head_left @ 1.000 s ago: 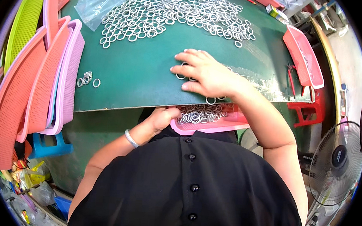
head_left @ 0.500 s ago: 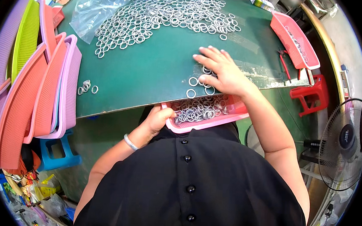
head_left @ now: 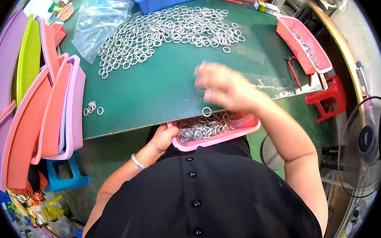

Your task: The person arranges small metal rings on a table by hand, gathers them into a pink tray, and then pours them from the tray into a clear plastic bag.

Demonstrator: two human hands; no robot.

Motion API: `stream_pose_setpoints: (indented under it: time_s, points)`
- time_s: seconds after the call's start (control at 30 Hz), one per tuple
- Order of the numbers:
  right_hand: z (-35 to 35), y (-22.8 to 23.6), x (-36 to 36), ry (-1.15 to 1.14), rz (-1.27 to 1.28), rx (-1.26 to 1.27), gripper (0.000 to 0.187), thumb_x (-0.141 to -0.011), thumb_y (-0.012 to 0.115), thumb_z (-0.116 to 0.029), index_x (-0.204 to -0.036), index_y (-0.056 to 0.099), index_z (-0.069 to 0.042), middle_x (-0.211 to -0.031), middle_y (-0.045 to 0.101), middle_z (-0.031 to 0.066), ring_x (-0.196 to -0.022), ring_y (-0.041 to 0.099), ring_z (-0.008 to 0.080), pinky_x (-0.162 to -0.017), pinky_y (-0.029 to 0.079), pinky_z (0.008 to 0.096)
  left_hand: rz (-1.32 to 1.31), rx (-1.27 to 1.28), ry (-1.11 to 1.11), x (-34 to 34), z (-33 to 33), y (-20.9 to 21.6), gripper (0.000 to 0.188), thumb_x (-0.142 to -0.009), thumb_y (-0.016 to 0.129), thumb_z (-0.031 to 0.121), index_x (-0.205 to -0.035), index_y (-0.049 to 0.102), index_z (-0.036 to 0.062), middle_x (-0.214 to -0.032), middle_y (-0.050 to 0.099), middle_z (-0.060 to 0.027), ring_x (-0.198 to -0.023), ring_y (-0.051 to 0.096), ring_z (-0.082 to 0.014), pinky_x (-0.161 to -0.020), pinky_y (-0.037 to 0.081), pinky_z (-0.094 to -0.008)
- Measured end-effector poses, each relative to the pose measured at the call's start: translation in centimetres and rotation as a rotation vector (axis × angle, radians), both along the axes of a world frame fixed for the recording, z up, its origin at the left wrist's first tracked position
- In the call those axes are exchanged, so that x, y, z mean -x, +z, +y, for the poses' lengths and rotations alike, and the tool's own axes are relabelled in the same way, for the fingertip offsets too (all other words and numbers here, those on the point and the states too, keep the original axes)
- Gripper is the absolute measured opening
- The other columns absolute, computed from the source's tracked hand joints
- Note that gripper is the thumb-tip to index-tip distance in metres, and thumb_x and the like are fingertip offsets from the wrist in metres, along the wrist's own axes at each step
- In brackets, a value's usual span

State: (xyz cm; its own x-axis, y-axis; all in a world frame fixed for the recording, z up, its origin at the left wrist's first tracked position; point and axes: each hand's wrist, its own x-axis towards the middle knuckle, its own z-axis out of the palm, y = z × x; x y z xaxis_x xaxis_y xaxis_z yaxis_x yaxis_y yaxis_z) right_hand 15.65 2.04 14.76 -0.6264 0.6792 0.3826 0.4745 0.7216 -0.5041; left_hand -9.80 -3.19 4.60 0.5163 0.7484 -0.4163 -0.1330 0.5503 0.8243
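Note:
My left hand [head_left: 163, 138] grips the left end of a pink plastic basket [head_left: 215, 142] held at my lap, just under the table's front edge. Many silver metal rings [head_left: 195, 131] lie loose inside it. Over the table near that edge, my right hand [head_left: 232, 90] is blurred by motion, its thumb apart from the outstretched fingers; nothing shows in its grasp. One single ring [head_left: 203, 113] lies at the table edge below this hand, above the basket. Farther back, a wide spread of similar rings [head_left: 169, 29] covers the green tabletop [head_left: 153, 84].
Stacked coloured baskets [head_left: 54, 106] stand left, near a few rings [head_left: 91, 108]. A clear plastic bag [head_left: 95, 30] and blue crate [head_left: 171, 1] sit at the back. Right are another pink basket [head_left: 291, 42], red-handled pliers [head_left: 293, 73], a red stool [head_left: 331, 99] and a fan [head_left: 363, 142].
Several rings near my right hand have gone from the table edge; one remains visible there. That hand has moved slightly left. My left hand keeps its hold on the basket. The view has shifted.

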Motion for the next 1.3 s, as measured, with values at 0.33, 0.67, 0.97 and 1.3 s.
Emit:
stream_pose_setpoints:
  time_s: [0.33, 0.67, 0.97, 1.3]
  points:
    - [13.7, -4.8, -4.4, -0.657, -0.415, 0.014, 0.066, -0.084, 0.047, -0.063, -0.138, 0.040, -0.026, -0.145, 0.030, 0.0204, -0.137, 0.021, 0.0392, -0.109, 0.016, 0.0563, -0.024, -0.013, 0.037, -0.4, 0.6, -0.6, 0.039, -0.070, 0.049, -0.004, -0.107, 0.058, -0.0039, -0.102, 0.060, -0.0084, -0.090, 0.058, -0.0176, -0.076, 0.049, -0.0292]
    - [8.2, -2.5, 4.8, -0.197, -0.380, 0.021, 0.059, -0.085, 0.060, -0.040, -0.137, 0.042, -0.019, -0.145, 0.030, 0.0201, -0.135, 0.026, 0.0395, -0.108, 0.021, 0.0545, -0.152, -0.137, -0.052, 0.1, 1.2, -2.9, 0.049, -0.066, 0.047, -0.006, -0.113, 0.055, -0.0054, -0.115, 0.057, -0.0107, -0.106, 0.053, -0.0223, -0.089, 0.044, -0.0326]
    - [5.1, -0.8, -1.3, -0.271, -0.046, 0.094, 0.028, -0.082, 0.056, -0.005, -0.109, 0.060, -0.002, -0.104, 0.062, 0.0182, -0.097, 0.060, 0.0338, -0.086, 0.048, 0.0374, -0.106, -0.154, -0.103, 0.1, 1.5, -2.4, 0.055, -0.064, 0.046, -0.006, -0.119, 0.052, -0.0063, -0.122, 0.053, -0.0120, -0.113, 0.051, -0.0247, -0.094, 0.042, -0.0344]
    - [4.2, -2.0, 0.3, -0.303, -0.210, -0.126, 0.028, -0.078, 0.067, -0.017, -0.103, 0.062, -0.006, -0.100, 0.055, 0.0119, -0.098, 0.052, 0.0311, -0.087, 0.044, 0.0380, -0.078, -0.106, -0.033, -0.4, 1.2, -1.6, 0.054, -0.064, 0.045, -0.006, -0.117, 0.052, -0.0072, -0.118, 0.056, -0.0134, -0.106, 0.055, -0.0248, -0.089, 0.046, -0.0330]
